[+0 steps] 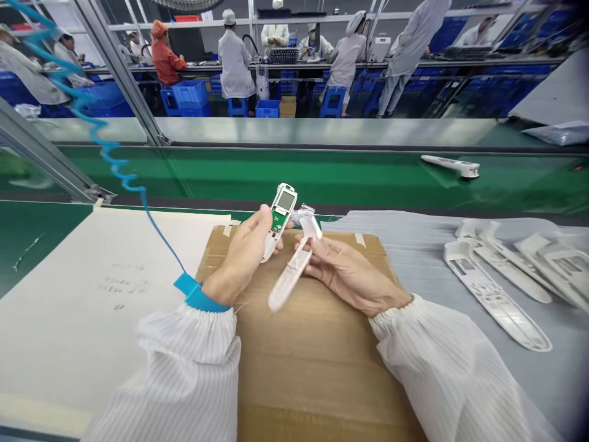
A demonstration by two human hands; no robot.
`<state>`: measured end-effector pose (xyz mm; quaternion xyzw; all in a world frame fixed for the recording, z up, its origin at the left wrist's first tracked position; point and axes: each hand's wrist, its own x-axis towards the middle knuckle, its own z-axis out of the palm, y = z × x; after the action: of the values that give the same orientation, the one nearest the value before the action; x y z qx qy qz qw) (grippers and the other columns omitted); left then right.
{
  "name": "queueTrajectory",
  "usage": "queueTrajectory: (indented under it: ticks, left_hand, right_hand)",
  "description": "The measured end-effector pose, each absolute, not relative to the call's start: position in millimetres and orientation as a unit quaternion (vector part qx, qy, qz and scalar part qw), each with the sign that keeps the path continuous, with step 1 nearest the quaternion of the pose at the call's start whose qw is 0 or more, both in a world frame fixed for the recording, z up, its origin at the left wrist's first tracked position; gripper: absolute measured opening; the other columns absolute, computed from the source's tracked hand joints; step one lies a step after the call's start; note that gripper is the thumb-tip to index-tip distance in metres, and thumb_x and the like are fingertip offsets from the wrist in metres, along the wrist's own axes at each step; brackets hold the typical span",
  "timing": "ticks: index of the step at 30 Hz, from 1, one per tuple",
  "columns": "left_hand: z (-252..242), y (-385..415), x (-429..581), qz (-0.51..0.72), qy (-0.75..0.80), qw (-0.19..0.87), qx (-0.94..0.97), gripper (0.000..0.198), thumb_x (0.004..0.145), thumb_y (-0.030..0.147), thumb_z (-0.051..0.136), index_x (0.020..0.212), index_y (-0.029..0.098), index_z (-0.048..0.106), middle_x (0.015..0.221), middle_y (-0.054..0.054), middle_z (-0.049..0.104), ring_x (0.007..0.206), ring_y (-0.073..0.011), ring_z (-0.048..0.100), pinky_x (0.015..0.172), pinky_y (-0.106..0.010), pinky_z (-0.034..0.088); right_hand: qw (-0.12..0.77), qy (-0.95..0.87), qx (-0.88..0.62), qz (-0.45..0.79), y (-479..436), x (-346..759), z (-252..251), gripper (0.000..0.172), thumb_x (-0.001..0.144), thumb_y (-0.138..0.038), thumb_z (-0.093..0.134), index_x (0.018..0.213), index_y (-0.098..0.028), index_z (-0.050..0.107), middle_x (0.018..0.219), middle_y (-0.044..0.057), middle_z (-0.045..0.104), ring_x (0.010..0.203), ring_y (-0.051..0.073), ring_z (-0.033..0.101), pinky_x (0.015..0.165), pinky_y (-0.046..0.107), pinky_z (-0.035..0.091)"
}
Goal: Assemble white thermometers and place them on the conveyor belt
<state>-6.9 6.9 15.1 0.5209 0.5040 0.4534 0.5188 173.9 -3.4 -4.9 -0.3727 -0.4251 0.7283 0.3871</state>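
My left hand (251, 248) is closed round a white housing half (281, 212) that holds a green circuit board and a small grey screen. It is tilted, with its screen end up and away from me. In my right hand (345, 270) is a slim white cover (292, 270), gripped near its wider, bent upper end; its rounded end points down toward me. The two parts are close together but apart, above a brown cardboard sheet (317, 362). Just behind them lies a crumpled silvery piece (304, 213).
Several white housing parts (497, 294) lie on the grey foam sheet (414, 258) at right. A white device (453, 166) rests on the green belt (322, 175). A blue coiled cord (99, 129) runs to my left wrist. People work at the far benches.
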Motion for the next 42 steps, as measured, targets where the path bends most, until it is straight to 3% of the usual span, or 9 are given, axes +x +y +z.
queueTrajectory:
  ticks: [6,14,23,26,30,33,35,39,42]
  left_hand:
    - [11,-3,3,0.43,0.512,0.341,0.661,0.033,0.091,0.037,0.063,0.122,0.027,0.067,0.124,-0.003,0.067,0.113,-0.0203,0.061,0.099,-0.032,0.047]
    - [9,-3,7,0.465,0.473,0.433,0.61,0.029,0.087,0.033,0.068,0.113,0.019,0.067,0.117,-0.006,0.071,0.108,-0.0198,0.066,0.097,-0.031,0.051]
    - [18,-12,10,0.404,0.506,0.33,0.687,0.026,0.095,0.037,0.058,0.117,0.025,0.065,0.118,0.0,0.07,0.107,-0.0178,0.065,0.096,-0.028,0.048]
    - [18,-16,15,0.338,0.505,0.296,0.737,0.034,0.102,0.038,0.042,0.128,0.025,0.057,0.123,-0.003,0.068,0.107,-0.0209,0.065,0.093,-0.033,0.048]
    - [18,-25,26,0.151,0.526,0.265,0.794,0.054,0.096,0.057,0.045,0.133,0.018,0.052,0.106,-0.012,0.072,0.091,-0.0323,0.069,0.076,-0.041,0.051]
    - [19,-32,33,0.09,0.519,0.264,0.808,0.06,0.093,0.066,0.043,0.127,0.019,0.056,0.099,-0.012,0.073,0.087,-0.0349,0.069,0.068,-0.04,0.05]
    - [19,-34,33,0.084,0.514,0.261,0.813,0.062,0.091,0.071,0.041,0.124,0.022,0.059,0.095,-0.011,0.073,0.084,-0.0346,0.07,0.066,-0.039,0.049]
    - [16,-29,26,0.124,0.562,0.198,0.794,0.058,0.092,0.068,0.043,0.123,0.021,0.059,0.092,-0.01,0.074,0.081,-0.0334,0.07,0.067,-0.04,0.05]
    - [11,-21,19,0.275,0.577,0.138,0.756,0.049,0.096,0.057,0.048,0.13,0.021,0.052,0.118,-0.01,0.07,0.105,-0.0299,0.067,0.083,-0.041,0.052]
  right_hand:
    - [0.514,-0.422,-0.372,0.648,0,167,-9,0.041,0.079,-0.05,0.077,0.108,-0.022,0.069,0.116,0.006,0.068,0.113,0.022,0.063,0.108,0.044,0.049]
    - [0.545,-0.468,-0.359,0.595,0,167,-7,0.044,0.079,-0.049,0.078,0.113,-0.022,0.066,0.118,0.007,0.07,0.114,0.026,0.065,0.104,0.047,0.052]
    - [0.554,-0.46,-0.39,0.575,1,169,-9,0.048,0.074,-0.047,0.083,0.112,-0.023,0.066,0.118,0.007,0.07,0.117,0.025,0.062,0.107,0.043,0.047]
    - [0.574,-0.379,-0.368,0.626,1,165,-1,0.045,0.079,-0.059,0.073,0.103,-0.022,0.067,0.11,0.006,0.071,0.111,0.023,0.064,0.104,0.038,0.048]
    - [0.591,-0.182,-0.311,0.722,-4,163,13,0.051,0.092,-0.067,0.047,0.082,-0.02,0.064,0.077,0.002,0.068,0.085,0.017,0.067,0.087,0.031,0.054]
    - [0.58,-0.127,-0.292,0.75,-10,169,18,0.055,0.099,-0.057,0.038,0.061,-0.02,0.054,0.042,-0.004,0.04,0.047,0.012,0.049,0.063,0.027,0.052]
    - [0.572,-0.143,-0.277,0.759,-13,175,21,0.057,0.098,-0.055,0.04,0.053,-0.02,0.049,0.036,-0.006,0.029,0.038,0.01,0.036,0.055,0.026,0.047]
    - [0.54,-0.234,-0.244,0.771,-13,178,25,0.048,0.095,-0.06,0.047,0.074,-0.021,0.064,0.057,-0.002,0.054,0.059,0.014,0.056,0.067,0.029,0.052]
    - [0.549,-0.296,-0.231,0.746,-13,171,22,0.035,0.093,-0.057,0.055,0.097,-0.024,0.067,0.093,0.001,0.069,0.09,0.018,0.064,0.086,0.034,0.053]
